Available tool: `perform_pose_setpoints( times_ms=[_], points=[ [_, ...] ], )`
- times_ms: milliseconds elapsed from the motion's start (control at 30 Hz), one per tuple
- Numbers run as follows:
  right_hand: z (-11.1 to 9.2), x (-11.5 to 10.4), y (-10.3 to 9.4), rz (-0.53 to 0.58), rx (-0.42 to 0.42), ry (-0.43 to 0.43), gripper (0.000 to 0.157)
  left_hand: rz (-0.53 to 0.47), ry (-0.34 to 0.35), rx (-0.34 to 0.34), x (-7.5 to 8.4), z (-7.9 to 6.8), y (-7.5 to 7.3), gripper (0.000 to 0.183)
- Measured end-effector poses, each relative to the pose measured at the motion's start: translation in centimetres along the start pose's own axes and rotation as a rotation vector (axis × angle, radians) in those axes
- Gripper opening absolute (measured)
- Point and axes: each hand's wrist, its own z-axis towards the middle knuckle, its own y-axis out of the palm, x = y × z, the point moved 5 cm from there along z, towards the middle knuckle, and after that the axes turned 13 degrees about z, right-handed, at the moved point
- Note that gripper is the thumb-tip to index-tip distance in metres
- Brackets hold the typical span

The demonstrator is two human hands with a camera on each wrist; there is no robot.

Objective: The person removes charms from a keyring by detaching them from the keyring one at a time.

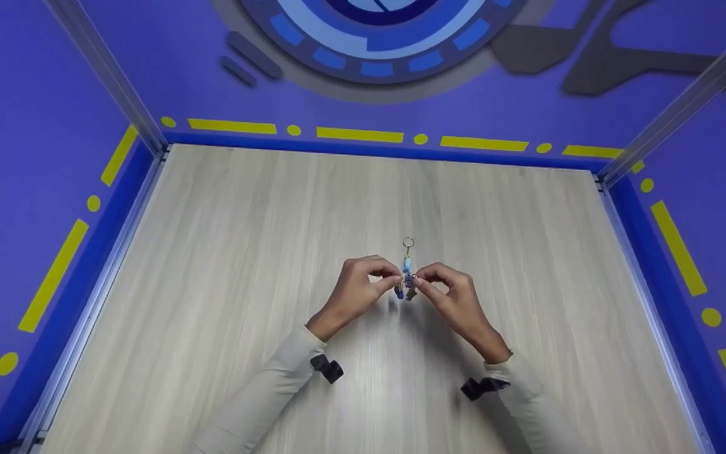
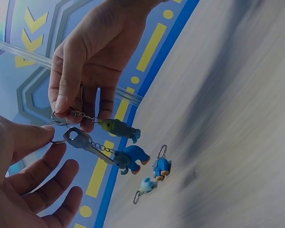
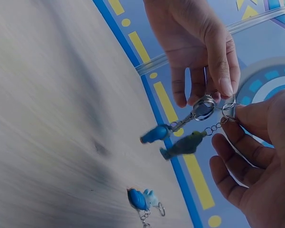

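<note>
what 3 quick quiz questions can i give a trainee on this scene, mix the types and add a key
1. Count: in the left-wrist view, how many keychain figures lie on the table?
2. Multiple choice: in that view, the figure hanging closest to the metal key is A pink, B blue or C white?
3. True or false: the right hand lies flat on the table.

Key:
1. Two: a darker blue one and a pale-blue one.
2. B, the hanging blue figure.
3. False; it is held up above the table.
</note>
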Motion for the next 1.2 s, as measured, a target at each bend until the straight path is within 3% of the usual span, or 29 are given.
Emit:
perform_pose_setpoints(
  times_ms=[233,400,633,767,967,1200],
  points=[
    [-0.3,-0.1,0.1,-0.009,0.009,0.003,0.005,0.006,-0.045,-0.025,-0.4,-0.1,0.4,0.008],
    [-0.4,0.0,0.2,-0.019,0.035,-0.003,0.008,0.054,-0.014,-0.06,-0.3,-0.2,0.8,0.006],
    [-0.2,-3.9,0.9,-0.037,0.016,-0.071,0.008,0.074,0.037,-0.076,0.2,0.1,0.9,0.005],
    [-0.2,-4.1,0.9,-0.023,0.002,-0.089,0.008,0.078,0.06,-0.085,0.3,0.1,0.9,0.005],
    [-0.1,-4.1,1.0,-0.022,0.005,-0.086,0.007,0.066,0.082,-0.06,0.3,0.0,0.8,0.004],
    [-0.1,-3.9,0.9,-0.005,0.014,-0.026,0.005,0.042,0.081,-0.024,0.4,0.0,0.5,0.004]
  ],
)
